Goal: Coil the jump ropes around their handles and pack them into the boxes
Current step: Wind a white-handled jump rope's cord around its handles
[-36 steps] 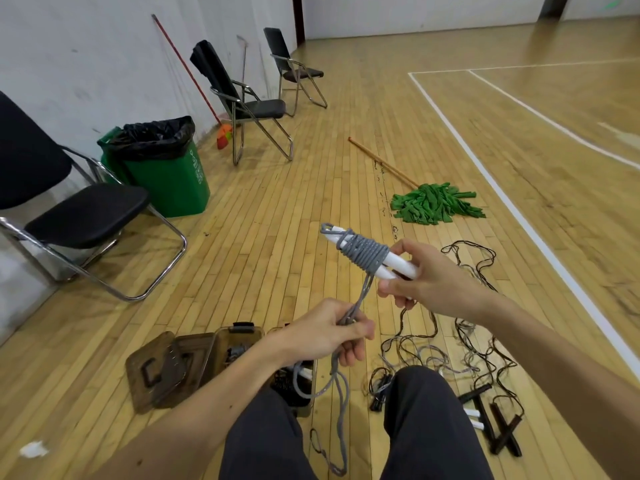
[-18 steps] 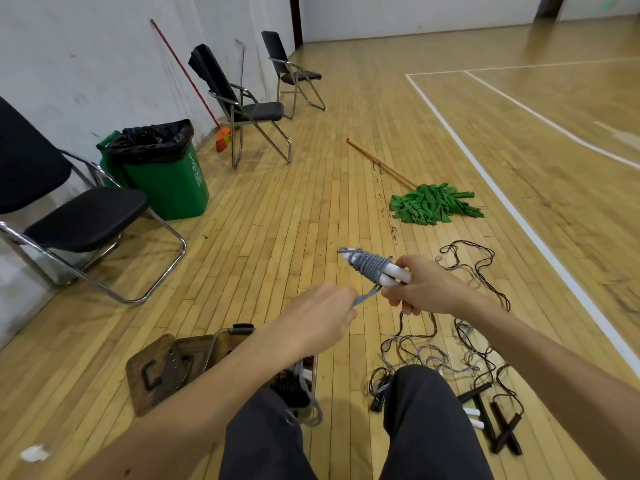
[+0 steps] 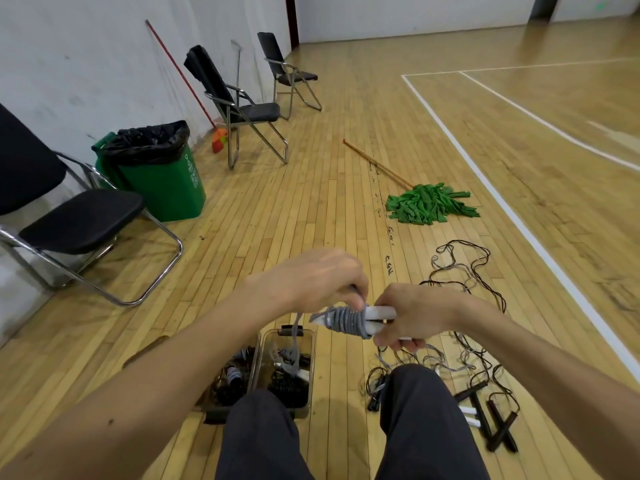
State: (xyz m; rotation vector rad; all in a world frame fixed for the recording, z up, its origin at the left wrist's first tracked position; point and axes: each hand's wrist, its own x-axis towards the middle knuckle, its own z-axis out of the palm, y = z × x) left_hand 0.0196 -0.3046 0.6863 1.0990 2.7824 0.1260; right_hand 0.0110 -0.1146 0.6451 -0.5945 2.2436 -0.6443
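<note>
The right hand (image 3: 414, 311) is curled tightly round a pair of smooth white plastic handles (image 3: 381, 311), held side by side as one bundle. A grey braided rope (image 3: 346, 320) is wound round them in close, even turns, so that a ribbed cylinder is formed at the bundle's free end. The long axis of the bundle lies almost level, running from 3 o'clock to 9 o'clock; the wrapped tip is pointed toward 9 o'clock and dips very slightly. The left hand (image 3: 311, 278) is arched over the coil from 11 o'clock, its fingertips bent down and pinching the rope at the turns nearest the right hand. A slack grey tail is let down from the left hand toward 6 o'clock.

Below the hands, at 6 o'clock, two oblong boxes (image 3: 311, 358) of clear brownish plastic are set side by side on the plank floor (image 3: 311, 202); coiled ropes are seen inside them. Dark trouser knees (image 3: 426, 410) frame the lower edge. At 4 o'clock thin loose ropes (image 3: 462, 276) are spread in tangled loops, with straight black handles (image 3: 500, 424) crossed beside them. Further off, a green strip mop (image 3: 429, 206) lies at 1 o'clock, and a green bin (image 3: 166, 188) with a black liner and a padded steel-framed chair (image 3: 83, 220) stand at 10 o'clock.
</note>
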